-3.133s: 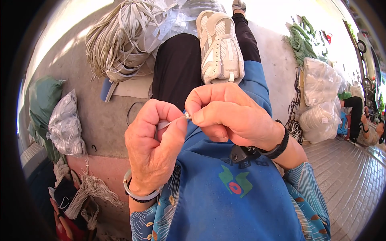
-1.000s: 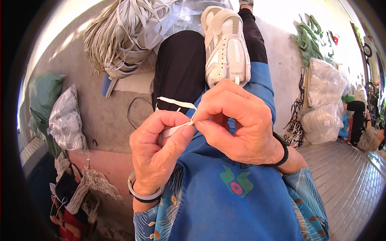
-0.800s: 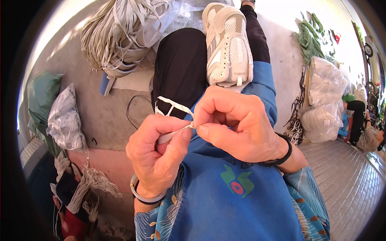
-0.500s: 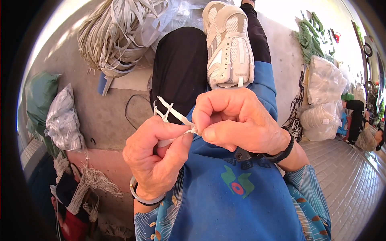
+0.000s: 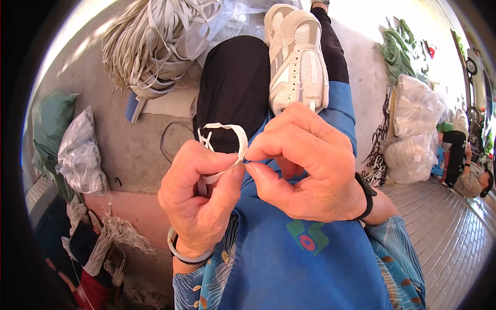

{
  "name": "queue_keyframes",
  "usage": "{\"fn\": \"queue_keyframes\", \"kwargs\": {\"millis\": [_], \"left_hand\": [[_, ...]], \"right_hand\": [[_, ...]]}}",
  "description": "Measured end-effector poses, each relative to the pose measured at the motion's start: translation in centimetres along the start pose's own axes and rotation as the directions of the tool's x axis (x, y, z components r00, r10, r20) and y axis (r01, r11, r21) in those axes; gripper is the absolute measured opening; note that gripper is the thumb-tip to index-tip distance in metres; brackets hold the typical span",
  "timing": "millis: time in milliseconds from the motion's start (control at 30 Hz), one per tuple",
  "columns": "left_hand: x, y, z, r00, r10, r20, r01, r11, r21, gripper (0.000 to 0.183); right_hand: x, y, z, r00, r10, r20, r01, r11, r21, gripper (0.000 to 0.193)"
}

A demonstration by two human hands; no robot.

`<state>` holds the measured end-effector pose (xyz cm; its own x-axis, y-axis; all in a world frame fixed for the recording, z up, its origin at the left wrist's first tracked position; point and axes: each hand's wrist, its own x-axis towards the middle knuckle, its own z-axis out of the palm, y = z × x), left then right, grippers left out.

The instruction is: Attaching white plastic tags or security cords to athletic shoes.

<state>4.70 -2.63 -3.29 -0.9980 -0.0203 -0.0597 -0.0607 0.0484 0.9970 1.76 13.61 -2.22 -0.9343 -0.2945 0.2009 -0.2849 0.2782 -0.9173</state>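
Observation:
My left hand [image 5: 199, 191] pinches a flat white shoelace [image 5: 241, 142] between thumb and forefinger. Above the pinch the lace curves up in a loop, and its thin ends [image 5: 205, 138] stick out over the knuckles. Right beside the loop is my right hand [image 5: 310, 165], its thumb and forefinger tips slightly apart at the lace's edge; the other fingers are curled. Just beyond the hands, a pair of beige and white mesh sneakers [image 5: 295, 57] rests on my lap, with a row of eyelets showing on the nearer one.
A large bundle of pale flat laces [image 5: 155, 46] lies at the far left. Plastic-wrapped bags [image 5: 82, 155] lie at the left, others [image 5: 416, 108] at the right. Dark cords [image 5: 380, 134] hang near the right-hand bags. Another person [image 5: 467, 175] is at the far right.
The lace has opened into a rounder loop above my left hand. My right thumb and forefinger have parted from their pinch at the lace. The left hand keeps its grip.

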Motion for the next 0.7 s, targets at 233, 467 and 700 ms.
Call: {"fn": "queue_keyframes", "kwargs": {"millis": [233, 467, 700], "left_hand": [[-0.4, 0.1, 0.1, 0.998, 0.046, -0.032, -0.041, 0.987, 0.154, 0.018], [-0.1, -0.1, 0.3, 0.969, 0.246, -0.002, -0.231, 0.911, 0.341, 0.021], [-0.2, -1.0, -0.6, 0.997, -0.077, 0.022, 0.078, 0.996, -0.049, 0.006]], "right_hand": [[0.1, 0.2, 0.2, 0.999, 0.051, -0.006, -0.051, 0.999, 0.007, 0.016], [0.2, 0.3, 0.9, 1.0, 0.018, -0.024, -0.019, 0.998, -0.062, 0.016], [0.4, -0.1, 0.9, 0.998, 0.068, -0.018, -0.068, 0.998, -0.01, 0.014]]}}
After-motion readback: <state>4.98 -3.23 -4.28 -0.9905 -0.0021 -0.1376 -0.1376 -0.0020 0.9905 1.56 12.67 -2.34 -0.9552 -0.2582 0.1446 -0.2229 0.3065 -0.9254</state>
